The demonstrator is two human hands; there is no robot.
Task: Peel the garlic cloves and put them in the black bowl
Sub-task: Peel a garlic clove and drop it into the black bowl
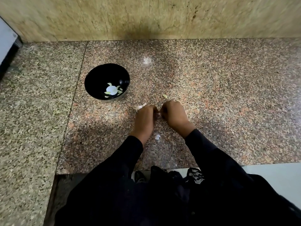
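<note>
At centre frame my left hand (145, 118) and right hand (173, 114) curl together on a clove (158, 113) over the tabletop (228, 95). Best to nip the skin, not the flesh. The bowl (97, 75), upper left, holds peeled cloves (112, 90).

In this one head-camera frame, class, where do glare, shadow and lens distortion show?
Head view: glare spot on the granite counter beyond the black bowl; shadow darkens the counter beside the left hand; the wide lens bends the counter's edges.
</note>
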